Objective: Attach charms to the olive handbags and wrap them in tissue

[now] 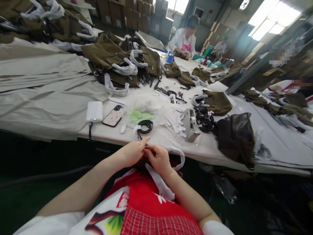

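My left hand [134,151] and my right hand [157,158] meet at the table's front edge, above my red apron. The fingers of both are bent together around something small and dark that I cannot make out. One finger of my left hand points toward a coiled black strap [145,126], whose end runs down to the hands. White-wrapped handles [181,156] curve beside my right hand, and a white strip [160,184] hangs below it. Behind the coil lies clear plastic with a green piece [140,116] in it.
A white power bank [94,111] and a phone [113,115] lie left. Right are white tags [176,124], a grey metal device [190,125] and a dark bag [236,137]. Olive bags [105,54] are piled behind. A person [184,39] works across the table [110,135].
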Demonstrator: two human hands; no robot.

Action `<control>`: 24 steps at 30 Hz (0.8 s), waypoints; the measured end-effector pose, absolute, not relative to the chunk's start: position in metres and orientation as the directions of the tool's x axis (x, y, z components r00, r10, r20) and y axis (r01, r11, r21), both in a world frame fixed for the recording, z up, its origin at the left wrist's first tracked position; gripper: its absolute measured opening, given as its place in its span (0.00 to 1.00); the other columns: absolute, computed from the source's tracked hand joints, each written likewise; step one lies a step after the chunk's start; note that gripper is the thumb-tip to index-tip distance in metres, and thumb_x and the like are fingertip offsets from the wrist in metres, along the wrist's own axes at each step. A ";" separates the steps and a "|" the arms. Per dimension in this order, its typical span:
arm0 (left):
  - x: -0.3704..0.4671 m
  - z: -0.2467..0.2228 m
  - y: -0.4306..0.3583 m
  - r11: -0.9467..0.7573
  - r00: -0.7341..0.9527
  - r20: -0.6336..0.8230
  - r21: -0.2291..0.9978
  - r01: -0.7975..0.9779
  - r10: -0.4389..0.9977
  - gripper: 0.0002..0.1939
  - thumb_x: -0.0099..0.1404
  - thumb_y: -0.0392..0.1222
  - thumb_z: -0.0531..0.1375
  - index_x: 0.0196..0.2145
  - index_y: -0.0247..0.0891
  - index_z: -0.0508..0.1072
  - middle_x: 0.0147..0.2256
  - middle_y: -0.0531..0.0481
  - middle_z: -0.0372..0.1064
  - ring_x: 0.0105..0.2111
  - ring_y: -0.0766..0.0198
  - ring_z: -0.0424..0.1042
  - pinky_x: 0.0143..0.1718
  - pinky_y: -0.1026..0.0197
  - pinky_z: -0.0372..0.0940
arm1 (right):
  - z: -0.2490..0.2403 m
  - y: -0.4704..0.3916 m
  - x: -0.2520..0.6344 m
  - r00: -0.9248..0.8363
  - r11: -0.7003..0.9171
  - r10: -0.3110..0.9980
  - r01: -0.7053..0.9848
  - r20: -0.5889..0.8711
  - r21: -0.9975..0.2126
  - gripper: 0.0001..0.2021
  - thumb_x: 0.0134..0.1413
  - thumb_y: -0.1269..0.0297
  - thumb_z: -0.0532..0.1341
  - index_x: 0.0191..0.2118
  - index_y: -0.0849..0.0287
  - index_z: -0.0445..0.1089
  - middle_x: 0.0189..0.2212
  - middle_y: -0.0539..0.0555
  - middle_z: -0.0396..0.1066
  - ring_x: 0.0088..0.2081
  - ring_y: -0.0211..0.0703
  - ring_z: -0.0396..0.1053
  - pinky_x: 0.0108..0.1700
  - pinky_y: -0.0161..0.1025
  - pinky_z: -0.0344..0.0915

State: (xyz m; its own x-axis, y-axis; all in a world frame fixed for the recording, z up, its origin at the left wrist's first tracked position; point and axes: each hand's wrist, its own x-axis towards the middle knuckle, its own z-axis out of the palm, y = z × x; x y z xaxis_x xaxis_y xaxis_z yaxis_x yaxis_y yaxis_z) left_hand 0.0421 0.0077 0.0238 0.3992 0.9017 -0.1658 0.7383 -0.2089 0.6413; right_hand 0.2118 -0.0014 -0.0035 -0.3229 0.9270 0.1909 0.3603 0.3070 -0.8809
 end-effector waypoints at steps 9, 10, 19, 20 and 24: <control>0.047 0.021 0.012 -0.048 0.368 -0.135 0.892 0.449 0.920 0.11 0.60 0.42 0.58 0.40 0.37 0.72 0.29 0.48 0.76 0.31 0.57 0.75 0.33 0.59 0.68 | -0.007 0.001 0.213 -0.125 0.121 0.988 0.267 0.090 -0.956 0.08 0.55 0.61 0.60 0.30 0.58 0.72 0.19 0.49 0.70 0.21 0.38 0.66 0.27 0.36 0.63; 0.046 0.021 0.013 0.009 0.370 -0.150 0.934 0.357 0.917 0.10 0.61 0.46 0.59 0.36 0.38 0.72 0.27 0.49 0.75 0.28 0.59 0.74 0.31 0.60 0.68 | -0.008 0.003 0.212 -0.101 0.042 0.995 0.165 0.025 -0.985 0.08 0.55 0.59 0.60 0.31 0.58 0.71 0.18 0.47 0.68 0.19 0.37 0.64 0.25 0.35 0.63; 0.034 0.019 0.015 0.062 0.254 -0.094 0.989 0.134 0.963 0.17 0.60 0.55 0.61 0.29 0.35 0.72 0.20 0.55 0.64 0.22 0.69 0.63 0.23 0.67 0.59 | -0.009 0.003 0.209 -0.199 -0.076 0.979 -0.177 -0.040 -0.981 0.12 0.57 0.53 0.61 0.35 0.57 0.67 0.31 0.53 0.77 0.31 0.41 0.76 0.34 0.38 0.73; 0.035 0.021 0.013 0.038 0.268 -0.078 0.988 0.150 0.960 0.16 0.61 0.53 0.60 0.29 0.35 0.72 0.21 0.55 0.64 0.22 0.68 0.63 0.24 0.66 0.60 | -0.009 0.002 0.210 -0.200 -0.047 0.979 -0.122 -0.021 -0.991 0.12 0.59 0.53 0.59 0.35 0.58 0.68 0.31 0.53 0.77 0.30 0.41 0.76 0.33 0.37 0.73; 0.037 0.030 0.008 -0.075 0.317 -0.009 0.966 0.249 0.948 0.13 0.63 0.48 0.58 0.30 0.35 0.74 0.24 0.52 0.69 0.26 0.66 0.65 0.27 0.66 0.62 | -0.004 0.001 0.218 -0.261 0.103 0.963 0.141 0.064 -0.985 0.11 0.60 0.55 0.60 0.36 0.56 0.75 0.25 0.51 0.77 0.25 0.41 0.74 0.28 0.36 0.69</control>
State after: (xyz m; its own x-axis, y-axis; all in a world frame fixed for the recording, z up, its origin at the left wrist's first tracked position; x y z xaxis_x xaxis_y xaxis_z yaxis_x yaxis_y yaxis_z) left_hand 0.0368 0.0076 0.0302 0.3174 0.9482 -0.0085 0.2489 -0.0746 0.9657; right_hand 0.2184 0.0006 -0.0036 -0.2607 0.9633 0.0639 0.1409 0.1034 -0.9846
